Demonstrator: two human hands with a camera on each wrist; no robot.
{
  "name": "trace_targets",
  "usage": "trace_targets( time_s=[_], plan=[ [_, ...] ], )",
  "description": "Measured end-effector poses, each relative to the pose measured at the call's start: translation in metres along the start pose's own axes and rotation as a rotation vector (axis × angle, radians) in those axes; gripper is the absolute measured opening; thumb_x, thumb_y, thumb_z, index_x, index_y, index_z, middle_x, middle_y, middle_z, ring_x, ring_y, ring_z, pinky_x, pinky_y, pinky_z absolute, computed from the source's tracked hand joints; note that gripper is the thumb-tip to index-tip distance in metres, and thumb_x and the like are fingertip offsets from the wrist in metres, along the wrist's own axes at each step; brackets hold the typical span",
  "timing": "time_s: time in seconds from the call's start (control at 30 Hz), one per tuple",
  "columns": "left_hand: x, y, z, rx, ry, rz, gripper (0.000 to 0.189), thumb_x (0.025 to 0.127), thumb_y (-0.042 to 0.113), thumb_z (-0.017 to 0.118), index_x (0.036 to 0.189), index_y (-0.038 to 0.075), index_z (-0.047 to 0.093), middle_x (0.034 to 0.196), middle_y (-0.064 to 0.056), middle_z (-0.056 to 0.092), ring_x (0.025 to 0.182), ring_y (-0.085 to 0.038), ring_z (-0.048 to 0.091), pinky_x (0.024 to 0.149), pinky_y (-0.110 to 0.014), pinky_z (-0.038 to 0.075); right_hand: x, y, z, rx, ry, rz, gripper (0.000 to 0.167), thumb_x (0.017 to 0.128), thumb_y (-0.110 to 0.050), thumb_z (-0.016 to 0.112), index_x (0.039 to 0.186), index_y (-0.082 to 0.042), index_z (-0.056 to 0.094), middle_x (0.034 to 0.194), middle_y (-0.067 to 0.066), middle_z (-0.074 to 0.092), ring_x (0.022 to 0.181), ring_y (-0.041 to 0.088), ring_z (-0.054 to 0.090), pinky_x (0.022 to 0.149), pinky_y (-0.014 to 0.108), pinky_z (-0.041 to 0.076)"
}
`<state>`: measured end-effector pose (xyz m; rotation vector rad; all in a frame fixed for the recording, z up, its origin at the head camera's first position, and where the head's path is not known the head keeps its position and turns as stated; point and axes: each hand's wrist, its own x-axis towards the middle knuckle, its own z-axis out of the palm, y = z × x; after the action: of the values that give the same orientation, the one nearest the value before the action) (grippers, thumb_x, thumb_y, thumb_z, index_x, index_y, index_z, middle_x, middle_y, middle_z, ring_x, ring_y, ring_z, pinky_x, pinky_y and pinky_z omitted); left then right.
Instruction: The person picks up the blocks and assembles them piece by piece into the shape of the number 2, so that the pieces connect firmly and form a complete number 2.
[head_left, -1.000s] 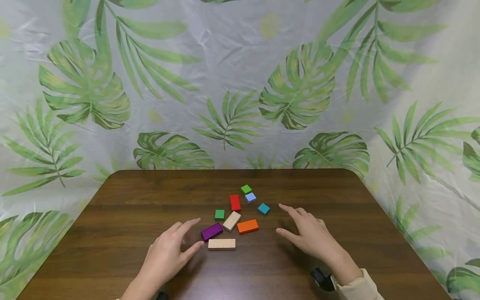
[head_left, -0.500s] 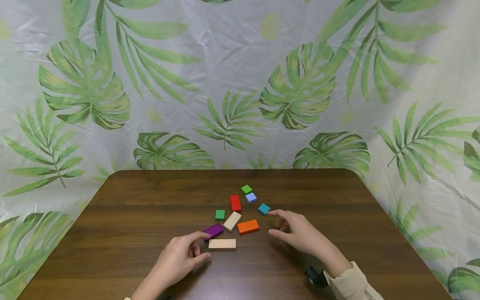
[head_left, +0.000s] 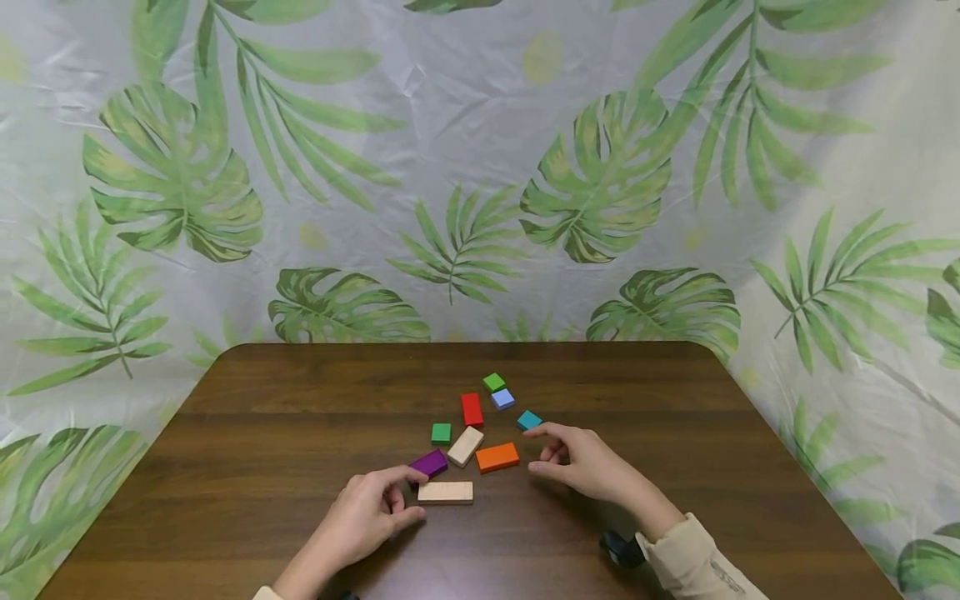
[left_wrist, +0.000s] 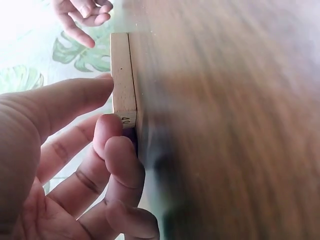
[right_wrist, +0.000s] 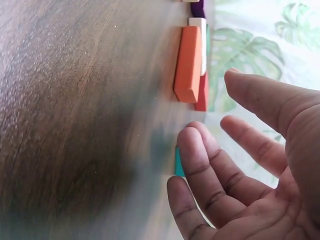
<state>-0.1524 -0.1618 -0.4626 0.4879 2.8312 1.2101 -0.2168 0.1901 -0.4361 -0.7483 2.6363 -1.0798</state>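
My left hand (head_left: 367, 512) is at the left end of a plain wooden block (head_left: 446, 493), its index finger reaching over one corner of it and the thumb in front. Behind that finger lies a purple block (head_left: 431, 464), partly covered. In the left wrist view, fingertips are right at the numbered end of the plain block (left_wrist: 122, 75). My right hand (head_left: 588, 462), fingers loosely bent and holding nothing, hovers to the right of an orange block (head_left: 497, 457). Its index fingertip overlaps the near edge of a teal block (head_left: 528, 420); the right wrist view shows the orange block (right_wrist: 188, 65) beyond the fingertips.
A second plain block (head_left: 466, 446) lies between the purple and orange ones. Farther back on the brown table (head_left: 300, 400) are a red block (head_left: 472, 409), a dark green (head_left: 441, 433), a light blue (head_left: 503, 399) and a bright green block (head_left: 494, 382). A leaf-printed cloth (head_left: 465, 125) hangs behind.
The left hand has moved right to the plain block's end and the purple block. The right hand has moved left toward the orange and teal blocks, its fingers more bent. The blocks stay in place.
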Motion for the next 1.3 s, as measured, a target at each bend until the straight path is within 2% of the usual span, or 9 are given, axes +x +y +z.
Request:
trace_targets(
  time_s=[0.13, 0.4, 0.7, 0.93, 1.3],
  plan=[
    [0.001, -0.001, 0.001, -0.007, -0.021, -0.002, 0.03, 0.088, 0.019, 0.089, 0.116, 0.02, 0.077, 0.067, 0.015, 0.056, 0.053, 0.003, 0.044, 0.05, -0.021, 0.037, 0.004, 0.002, 0.002, 0.029, -0.017, -0.02, 0.047, 0.102, -0.027, 0.076, 0.141, -0.003, 0.065, 0.092, -0.001, 0.068, 0.078, 0.008, 0.06, 0.069, 0.023, 0.051],
    [0.003, -0.003, 0.0, -0.053, -0.031, 0.003, 0.029, 0.088, 0.017, 0.089, 0.114, 0.019, 0.077, 0.066, 0.012, 0.057, 0.053, 0.002, 0.046, 0.051, -0.021, 0.039, 0.01, 0.006, 0.005, 0.071, -0.042, -0.002, 0.043, 0.101, -0.024, 0.077, 0.139, -0.005, 0.066, 0.088, -0.001, 0.067, 0.074, 0.008, 0.057, 0.064, 0.022, 0.048],
    [0.006, -0.004, -0.001, -0.057, -0.043, -0.019, 0.03, 0.087, 0.016, 0.09, 0.114, 0.018, 0.077, 0.067, 0.009, 0.058, 0.053, -0.001, 0.047, 0.052, -0.022, 0.037, 0.016, 0.009, 0.005, 0.099, -0.077, 0.024, 0.043, 0.101, -0.025, 0.077, 0.139, -0.006, 0.067, 0.09, 0.001, 0.069, 0.079, 0.011, 0.06, 0.068, 0.023, 0.05],
    [0.008, -0.006, -0.002, -0.004, -0.035, -0.041, 0.031, 0.085, 0.018, 0.091, 0.112, 0.025, 0.077, 0.067, 0.012, 0.057, 0.055, -0.001, 0.048, 0.052, -0.024, 0.036, 0.022, 0.014, 0.007, 0.11, -0.108, 0.018, 0.043, 0.102, -0.023, 0.076, 0.139, -0.005, 0.067, 0.091, 0.002, 0.07, 0.081, 0.014, 0.062, 0.074, 0.023, 0.05],
    [0.01, -0.013, -0.007, -0.046, -0.062, -0.064, 0.029, 0.086, 0.022, 0.09, 0.112, 0.025, 0.078, 0.069, 0.012, 0.061, 0.055, -0.002, 0.049, 0.053, -0.023, 0.036, 0.033, 0.022, 0.006, 0.153, -0.147, -0.004, 0.044, 0.102, -0.019, 0.076, 0.14, -0.001, 0.066, 0.089, 0.003, 0.068, 0.077, 0.012, 0.058, 0.071, 0.022, 0.048]
  ],
)
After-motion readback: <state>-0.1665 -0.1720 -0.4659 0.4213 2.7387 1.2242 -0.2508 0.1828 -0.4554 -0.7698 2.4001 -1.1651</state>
